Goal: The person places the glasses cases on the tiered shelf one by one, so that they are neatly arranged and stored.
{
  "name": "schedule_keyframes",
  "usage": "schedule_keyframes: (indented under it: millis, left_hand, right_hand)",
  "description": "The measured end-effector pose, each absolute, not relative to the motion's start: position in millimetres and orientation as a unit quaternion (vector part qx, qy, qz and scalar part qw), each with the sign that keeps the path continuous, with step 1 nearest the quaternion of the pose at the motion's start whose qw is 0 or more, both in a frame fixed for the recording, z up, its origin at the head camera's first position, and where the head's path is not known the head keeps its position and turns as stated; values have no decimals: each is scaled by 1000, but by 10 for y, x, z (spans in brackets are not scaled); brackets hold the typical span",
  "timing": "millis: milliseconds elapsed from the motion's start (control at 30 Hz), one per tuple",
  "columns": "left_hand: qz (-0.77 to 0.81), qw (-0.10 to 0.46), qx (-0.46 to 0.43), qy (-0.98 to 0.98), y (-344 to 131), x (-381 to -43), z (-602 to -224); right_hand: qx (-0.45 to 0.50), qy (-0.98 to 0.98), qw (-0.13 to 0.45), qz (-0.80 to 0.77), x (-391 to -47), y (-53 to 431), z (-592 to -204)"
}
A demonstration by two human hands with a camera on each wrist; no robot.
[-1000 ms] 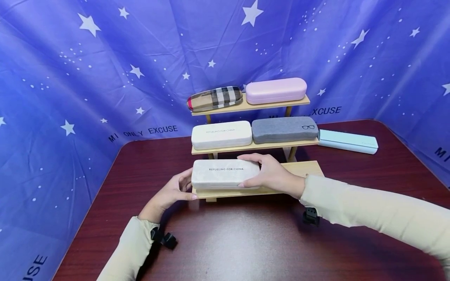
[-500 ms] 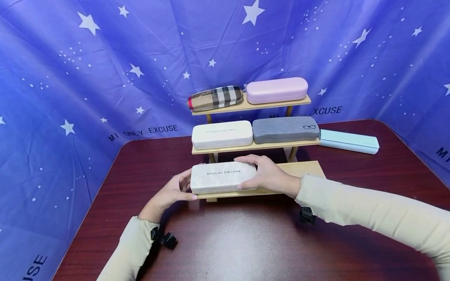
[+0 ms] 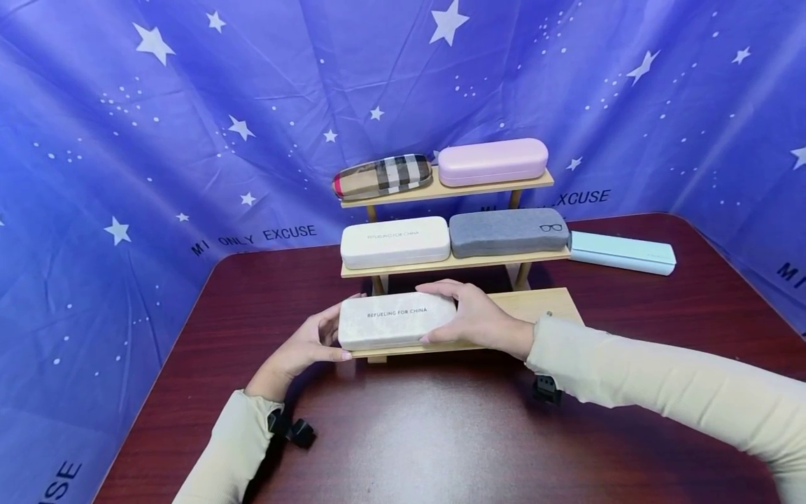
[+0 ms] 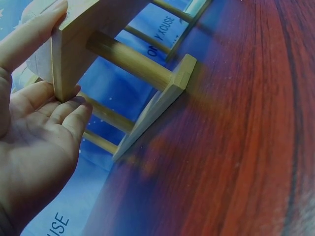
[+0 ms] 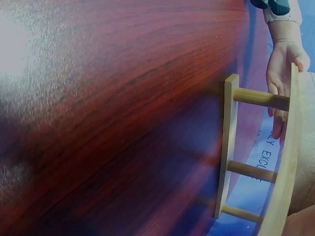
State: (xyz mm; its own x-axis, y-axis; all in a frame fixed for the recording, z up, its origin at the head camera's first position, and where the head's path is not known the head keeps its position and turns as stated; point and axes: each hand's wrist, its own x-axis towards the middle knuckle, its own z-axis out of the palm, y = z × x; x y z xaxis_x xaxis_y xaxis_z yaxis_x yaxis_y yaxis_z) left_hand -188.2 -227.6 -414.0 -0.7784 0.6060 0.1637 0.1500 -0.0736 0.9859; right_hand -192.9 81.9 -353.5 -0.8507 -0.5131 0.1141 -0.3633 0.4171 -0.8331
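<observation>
A whitish glasses case [image 3: 390,323] lettered "REFUELING FOR CHINA" lies along the left part of the bottom tier of a three-tier wooden display rack [image 3: 535,306]. My right hand [image 3: 481,322] grips the case's right end, thumb at the front and fingers behind. At the tier's left end, my left hand [image 3: 308,344] holds the board beside the case. The left wrist view shows this hand [image 4: 42,128] with its thumb on one edge of the board [image 4: 74,54] and its fingers at the opposite edge.
The middle tier holds a white glasses case [image 3: 395,243] and a grey one [image 3: 508,232]. On top sit a plaid case [image 3: 383,177] and a pink case [image 3: 493,162]. A light-blue case [image 3: 622,253] lies on the dark red table [image 3: 415,434], right of the rack.
My right hand has drawn the whitish case slightly left and toward the front edge of the bottom tier. My left hand has stayed at the tier's left end.
</observation>
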Motion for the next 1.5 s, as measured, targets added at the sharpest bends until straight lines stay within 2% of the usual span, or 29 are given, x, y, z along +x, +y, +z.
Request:
schedule_keyframes:
  millis: [367, 833, 1267, 1500]
  left_hand:
    - [677, 175, 284, 656, -2275, -1872, -4125]
    - [679, 175, 290, 651, -2264, -1876, -4149]
    - [678, 175, 295, 650, -2276, -1877, -4144]
    - [675, 175, 282, 659, -2282, -1869, -4150]
  right_hand:
    - [-299, 820, 97, -479, -1940, 866, -3530]
    - [-287, 770, 145, -551, -1899, 1118, -3542]
    - [-257, 748, 134, -598, -1805, 1579, -3501]
    - [-271, 732, 114, -614, -1768, 1869, -3507]
